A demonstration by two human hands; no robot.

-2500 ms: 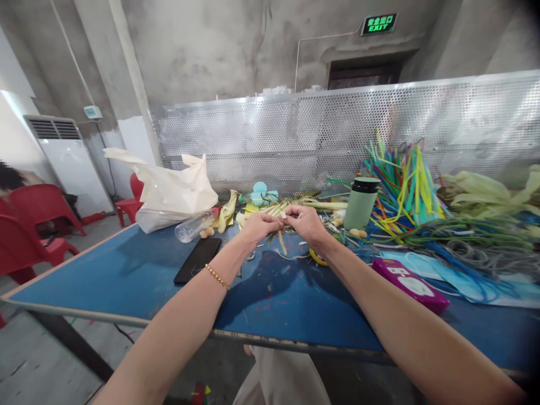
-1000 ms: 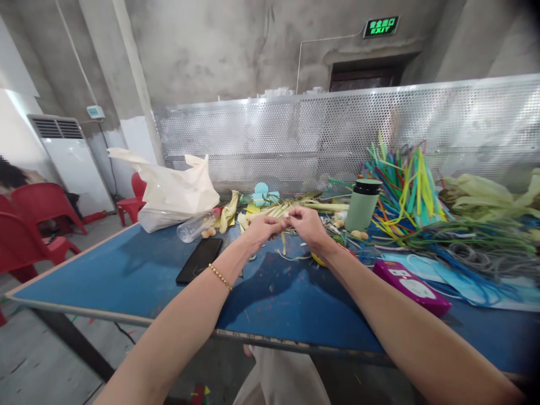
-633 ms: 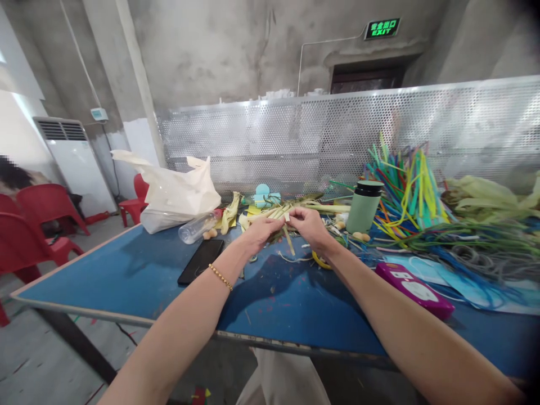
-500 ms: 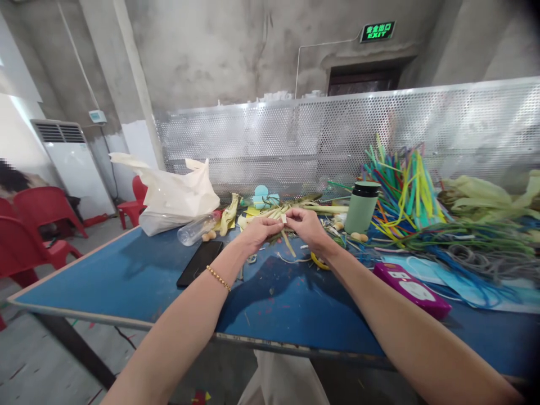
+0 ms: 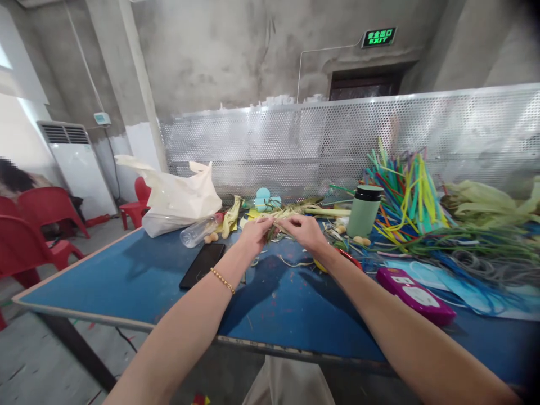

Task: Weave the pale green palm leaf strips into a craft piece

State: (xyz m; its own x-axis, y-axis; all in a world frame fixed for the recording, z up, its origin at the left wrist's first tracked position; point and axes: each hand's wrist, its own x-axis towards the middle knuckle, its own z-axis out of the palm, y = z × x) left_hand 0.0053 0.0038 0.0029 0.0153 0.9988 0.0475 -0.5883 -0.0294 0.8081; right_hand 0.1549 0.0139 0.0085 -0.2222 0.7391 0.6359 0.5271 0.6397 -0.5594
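My left hand (image 5: 255,233), with a gold beaded bracelet (image 5: 223,280) at its wrist, is closed in a pinch. Opposite it, fingertips nearly meeting, my right hand (image 5: 307,232) is bent closed as well. Between them runs a thin pale plant strip (image 5: 277,224), perhaps corn husk; fingers hide most of it. Just behind the hands lies a loose heap of pale green husk strips (image 5: 291,211). A black phone (image 5: 201,266) rests left of my left forearm. Part of a yellow tape roll (image 5: 320,265) and a red-handled tool (image 5: 348,257) show beside my right wrist.
On the blue table (image 5: 126,284) stand a white plastic bag (image 5: 181,197), a clear bottle (image 5: 199,230) and a green canister (image 5: 364,212). To the right are colourful pipe cleaners (image 5: 415,191), a purple box (image 5: 415,295) and husks (image 5: 481,197). A perforated metal screen (image 5: 270,146) backs the table.
The fingertips have shifted slightly left and down. The small pale piece and hanging strip between them no longer show. A red-handled tool has come into sight by my right forearm; the view has tilted slightly.
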